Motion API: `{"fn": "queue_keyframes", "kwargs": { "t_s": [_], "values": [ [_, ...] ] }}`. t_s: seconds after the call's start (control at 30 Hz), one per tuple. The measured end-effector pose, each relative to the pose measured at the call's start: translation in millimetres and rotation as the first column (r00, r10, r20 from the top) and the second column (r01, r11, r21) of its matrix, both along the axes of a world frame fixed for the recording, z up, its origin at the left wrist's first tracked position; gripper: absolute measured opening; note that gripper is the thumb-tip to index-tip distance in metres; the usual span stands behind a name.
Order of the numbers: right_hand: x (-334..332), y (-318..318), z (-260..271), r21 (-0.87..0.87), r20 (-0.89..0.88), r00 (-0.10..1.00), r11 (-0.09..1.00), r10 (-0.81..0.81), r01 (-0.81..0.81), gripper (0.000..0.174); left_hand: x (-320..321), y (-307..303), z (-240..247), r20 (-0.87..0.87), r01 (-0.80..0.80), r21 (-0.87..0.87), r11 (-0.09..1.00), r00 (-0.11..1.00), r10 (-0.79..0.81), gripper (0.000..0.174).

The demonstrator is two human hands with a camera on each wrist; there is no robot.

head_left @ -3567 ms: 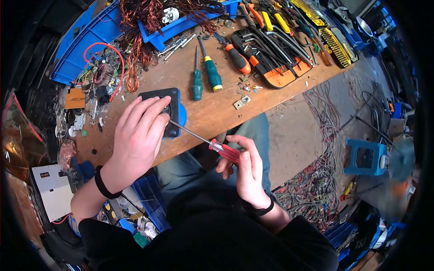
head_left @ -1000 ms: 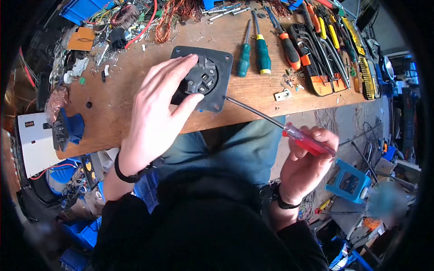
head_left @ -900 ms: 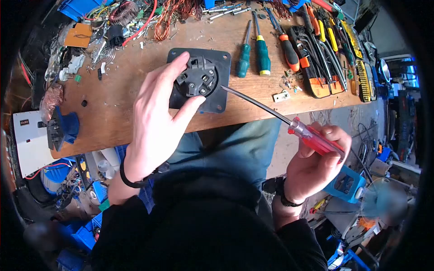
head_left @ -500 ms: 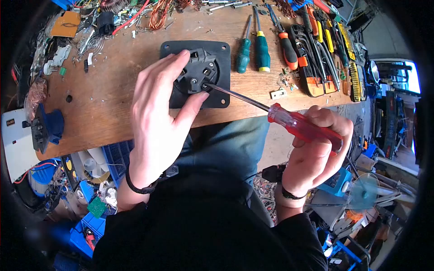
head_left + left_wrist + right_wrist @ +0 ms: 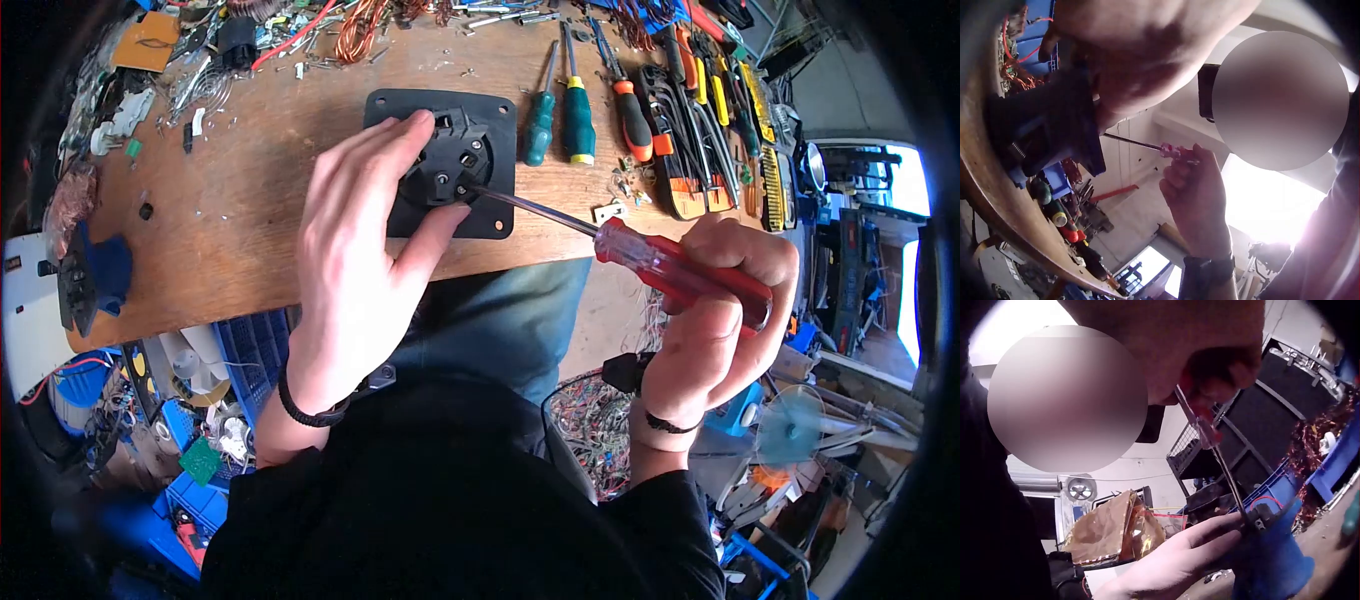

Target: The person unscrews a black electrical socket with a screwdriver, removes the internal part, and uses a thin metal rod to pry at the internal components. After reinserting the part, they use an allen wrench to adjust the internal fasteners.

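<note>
A black square-flanged power socket (image 5: pixel 497 216) lies face down on the wooden table, its round back insert with small screws turned up. The right wrist view shows its blue housing (image 5: pixel 1288 565) underneath. My left hand (image 5: pixel 350 255) grips the socket from the left, thumb at the lower side of the insert and fingers at its upper left, covering part of the flange. In my right hand (image 5: pixel 712 325) is a screwdriver (image 5: pixel 660 262) with a transparent red handle, fingers and thumb curled round it. The shaft slants left, and its tip sits at a screw in the insert's lower right.
Two green-handled screwdrivers, one plain (image 5: pixel 539 130) and one yellow-ringed (image 5: pixel 579 120), lie right of the socket, then an orange-black screwdriver (image 5: pixel 634 125) and a hex key set (image 5: pixel 690 185). A similar blue-and-black part (image 5: pixel 100 275) stands at the table's left end. Copper wire (image 5: pixel 360 35) lies behind.
The screwdriver tip has moved left from the flange's edge onto a screw in the insert. My right hand has turned on the handle. My left hand keeps its hold on the socket.
</note>
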State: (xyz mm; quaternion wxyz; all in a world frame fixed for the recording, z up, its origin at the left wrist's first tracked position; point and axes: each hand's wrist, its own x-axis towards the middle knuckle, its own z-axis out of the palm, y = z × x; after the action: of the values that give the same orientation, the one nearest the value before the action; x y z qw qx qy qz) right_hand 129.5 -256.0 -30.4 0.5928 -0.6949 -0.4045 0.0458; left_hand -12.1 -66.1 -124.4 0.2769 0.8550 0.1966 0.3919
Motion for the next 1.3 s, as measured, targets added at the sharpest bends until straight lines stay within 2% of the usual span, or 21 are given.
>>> {"fn": "queue_keyframes", "kwargs": {
  "t_s": [0.07, 0.13, 0.2, 0.27, 0.3, 0.4, 0.43, 0.47, 0.53, 0.57, 0.6, 0.67, 0.73, 0.8, 0.87, 0.93, 1.03, 1.1, 1.13, 1.3],
  "values": [
    [0.8, 3.8, 2.5, -0.002, 0.001, 1.000, 1.000, -0.005, 0.005, 0.047, 0.5, 0.4, 0.7, 0.004, -0.006, 0.013, 1.000, 1.000, 0.006, 0.065],
    [6.7, 6.9, 3.1, -0.021, 0.093, 0.996, 1.000, 0.003, -0.001, 0.045, 0.6, 0.4, -0.3, 0.011, -0.005, 0.008, 1.000, 1.000, 0.005, 0.065],
    [8.7, 7.5, 2.8, -0.004, 0.107, 0.992, 0.998, 0.064, -0.064, 0.042, 0.4, 0.9, 0.2, 0.017, 0.002, 0.011, 1.000, 1.000, -0.002, 0.065],
    [1.2, 9.4, 3.5, -0.110, 0.149, 0.984, 0.988, -0.095, 0.112, 0.069, 1.1, 1.2, -0.5, 0.027, 0.008, 0.008, 1.000, 1.000, -0.008, 0.065],
    [-2.7, 8.7, 6.5, -0.125, 0.107, 0.989, 0.985, -0.107, 0.120, 0.069, 0.8, 1.6, -1.2, 0.022, 0.005, 0.022, 1.000, 1.000, -0.006, 0.065],
    [-4.5, 9.7, 6.8, -0.115, 0.131, 0.981, 0.980, -0.144, 0.160, 0.071, 0.3, 2.2, -2.1, 0.018, 0.002, 0.036, 0.999, 1.000, -0.002, 0.066],
    [3.0, 4.9, 1.9, -0.057, 0.158, 0.983, 0.992, -0.099, 0.109, 0.069, 0.5, 2.2, -2.0, 0.022, 0.004, 0.036, 0.999, 1.000, -0.005, 0.066],
    [8.0, -3.5, 7.7, -0.059, 0.111, 0.994, 0.998, -0.014, 0.021, 0.059, 0.5, 2.5, -2.2, 0.023, 0.004, 0.042, 0.999, 1.000, -0.005, 0.066],
    [21.0, -16.1, -8.2, 0.199, 0.070, 0.997, 0.980, -0.032, 0.018, 0.049, 0.2, 1.2, -3.6, 0.035, 0.007, -0.010, 1.000, 0.999, -0.006, 0.067],
    [24.6, -25.6, -14.8, 0.264, 0.045, 0.998, 0.964, -0.044, 0.030, 0.048, -0.4, 0.1, -4.3, 0.030, -0.009, -0.016, 1.000, 0.999, 0.010, 0.069],
    [20.7, -24.8, -23.8, 0.264, -0.056, 0.981, 0.945, -0.186, 0.194, 0.044, -2.3, -1.0, -6.4, 0.030, -0.013, -0.015, 1.000, 0.999, 0.013, 0.069],
    [14.8, -5.7, -40.5, 0.016, 0.036, 0.950, 0.950, -0.311, 0.311, 0.034, -6.4, -4.2, -10.5, 0.061, 0.032, -0.106, 0.994, 0.998, -0.025, 0.073],
    [32.3, -7.5, -67.6, -0.288, 0.334, 0.940, 0.943, -0.063, 0.166, 0.047, -12.8, -11.8, -11.6, 0.039, 0.026, -0.068, 0.997, 0.999, -0.024, 0.080],
    [27.0, 3.7, -86.3, -0.323, 0.259, 0.966, 0.941, -0.012, 0.098, 0.048, -16.8, -22.9, -18.2, 0.060, -0.023, -0.060, 0.998, 0.998, 0.027, 0.073],
    [27.9, 18.8, -101.0, -0.323, 0.427, 0.901, 0.943, 0.073, 0.077, 0.048, -20.5, -28.4, -20.3, 0.080, -0.011, -0.066, 0.998, 0.997, 0.017, 0.069],
    [30.9, 30.4, -117.0, -0.311, 0.502, 0.861, 0.946, 0.081, 0.091, 0.047, -26.2, -29.8, -16.5, 0.027, 0.005, 0.098, 0.995, 1.000, -0.008, 0.074],
    [25.1, 35.6, -120.2, -0.403, 0.480, 0.871, 0.908, 0.104, 0.114, 0.049, -28.1, -34.4, -20.0, 0.039, -0.004, 0.061, 0.998, 0.999, 0.002, 0.071],
    [21.6, 37.6, -117.8, -0.462, 0.527, 0.840, 0.873, 0.130, 0.154, 0.052, -28.9, -33.4, -22.9, 0.066, -0.005, 0.052, 0.999, 0.998, 0.001, 0.070],
    [20.8, 37.5, -120.6, -0.467, 0.518, 0.846, 0.870, 0.125, 0.157, 0.052, -28.3, -34.7, -24.8, 0.085, -0.005, 0.014, 1.000, 0.996, 0.004, 0.071],
    [24.0, 39.0, -126.8, -0.436, 0.565, 0.812, 0.888, 0.144, 0.147, 0.051, -26.1, -31.7, -20.7, 0.048, -0.038, 0.047, 0.998, 0.998, 0.036, 0.068]
  ]
}}
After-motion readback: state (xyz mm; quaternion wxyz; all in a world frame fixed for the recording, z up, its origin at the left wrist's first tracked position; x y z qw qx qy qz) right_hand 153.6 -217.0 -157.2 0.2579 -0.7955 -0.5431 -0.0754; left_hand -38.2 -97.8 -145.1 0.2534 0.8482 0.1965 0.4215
